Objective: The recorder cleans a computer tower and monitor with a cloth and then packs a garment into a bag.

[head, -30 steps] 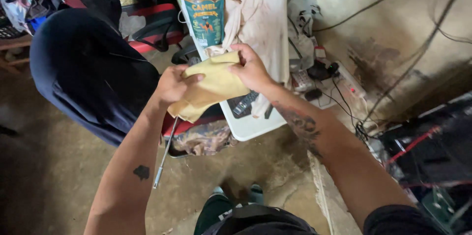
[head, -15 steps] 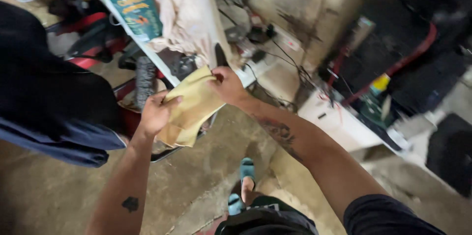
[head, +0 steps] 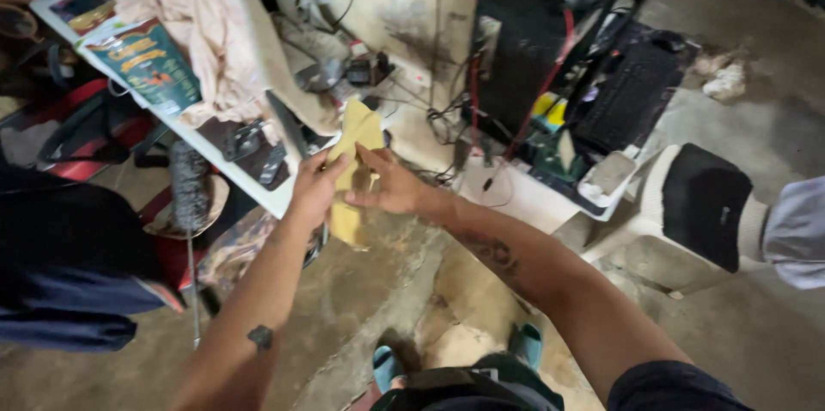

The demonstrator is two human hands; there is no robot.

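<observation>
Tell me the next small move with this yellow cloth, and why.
Probably slide the right hand down to the hanging lower edge and pull it taut. The yellow cloth is pinched near its middle by both hands, the left hand beside the right, so its top stands up and its bottom droops loose.

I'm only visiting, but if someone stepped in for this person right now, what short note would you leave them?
Left hand: grips the yellow cloth on its left side.
Right hand: pinches the same cloth from the right.
The cloth hangs upright in the air between both hands, just off the corner of the white table, above the concrete floor.
On the table: a pinkish cloth heap and a printed green packet.
Done: cloth is off the table, in hand.
Left: I cannot tell; the cloth is neither folded nor laid down.
</observation>
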